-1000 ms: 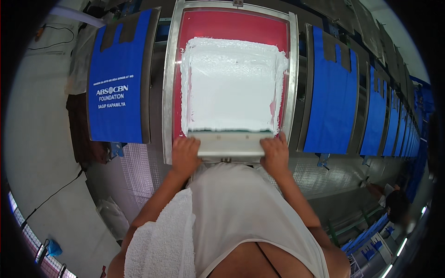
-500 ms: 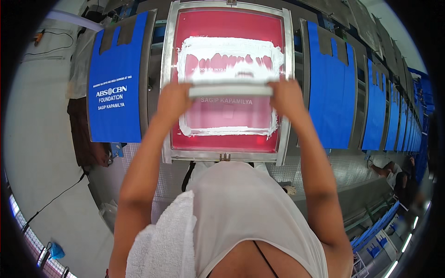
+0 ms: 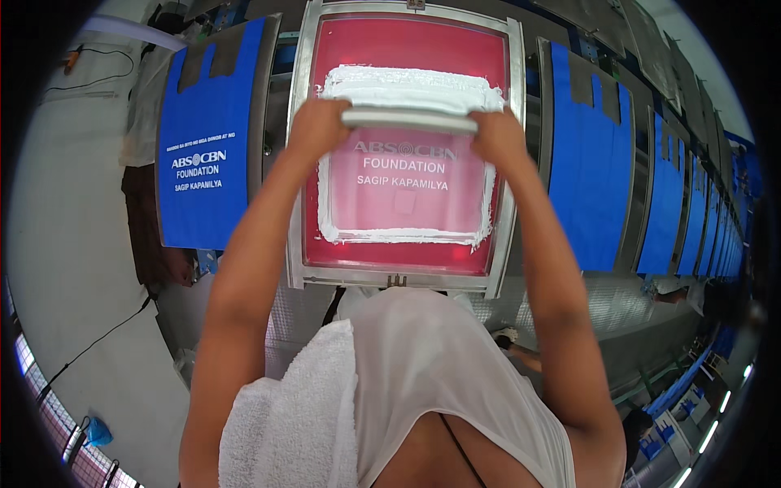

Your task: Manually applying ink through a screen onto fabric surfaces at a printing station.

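Note:
My left hand (image 3: 320,124) and my right hand (image 3: 497,134) grip the two ends of a pale squeegee (image 3: 409,119) over the upper part of a metal-framed printing screen (image 3: 511,61). The screen has a red border, a translucent pink middle with pale lettering showing, and thick white ink (image 3: 390,80) banked beyond the squeegee. A thinner ridge of ink rings the middle on the sides and near edge. A white towel (image 3: 289,411) hangs over my left shoulder.
A printed blue bag (image 3: 199,130) lies on a board at left. More blue bags (image 3: 590,163) on boards line up to the right. A cable (image 3: 98,333) runs along the pale left-hand surface (image 3: 81,203). Other people (image 3: 700,297) show at the lower right.
Both hands have moved the squeegee from the screen's near edge to near its far edge. The white ink that covered the middle now lies banked at the top, exposing the lettering.

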The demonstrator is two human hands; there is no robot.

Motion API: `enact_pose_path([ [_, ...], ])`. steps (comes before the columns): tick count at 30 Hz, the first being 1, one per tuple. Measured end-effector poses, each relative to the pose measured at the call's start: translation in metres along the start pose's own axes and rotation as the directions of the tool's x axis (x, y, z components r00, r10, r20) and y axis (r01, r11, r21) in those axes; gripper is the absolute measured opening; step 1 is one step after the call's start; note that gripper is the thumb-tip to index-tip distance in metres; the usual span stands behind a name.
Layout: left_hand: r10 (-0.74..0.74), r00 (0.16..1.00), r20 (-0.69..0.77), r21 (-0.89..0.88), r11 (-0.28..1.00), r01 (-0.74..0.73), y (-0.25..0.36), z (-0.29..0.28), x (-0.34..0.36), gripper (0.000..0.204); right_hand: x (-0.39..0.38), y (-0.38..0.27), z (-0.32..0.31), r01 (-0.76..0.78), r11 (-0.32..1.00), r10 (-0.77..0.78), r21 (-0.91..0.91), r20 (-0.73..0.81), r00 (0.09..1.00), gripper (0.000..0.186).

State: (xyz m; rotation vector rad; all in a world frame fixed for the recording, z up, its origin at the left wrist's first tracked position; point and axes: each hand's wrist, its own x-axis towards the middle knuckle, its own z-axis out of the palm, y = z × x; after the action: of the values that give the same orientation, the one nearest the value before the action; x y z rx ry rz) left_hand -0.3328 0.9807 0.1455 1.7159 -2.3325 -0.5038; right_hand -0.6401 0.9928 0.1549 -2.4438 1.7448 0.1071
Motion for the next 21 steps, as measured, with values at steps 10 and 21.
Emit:
enact_pose_path([
  [10,0.009,0.985,0.171,-0.091,0.996,0.006,0.035,-0.005,-0.176,0.04,-0.154,-0.063,-0.028,-0.065,0.983,0.014,0.174,0.283,0.959,0.041],
  [21,0.051,0.998,-0.033,-0.011,0.999,-0.052,0.002,0.005,-0.015,0.025,-0.023,-0.007,0.007,0.023,0.997,-0.02,0.068,-0.045,0.999,0.03],
])
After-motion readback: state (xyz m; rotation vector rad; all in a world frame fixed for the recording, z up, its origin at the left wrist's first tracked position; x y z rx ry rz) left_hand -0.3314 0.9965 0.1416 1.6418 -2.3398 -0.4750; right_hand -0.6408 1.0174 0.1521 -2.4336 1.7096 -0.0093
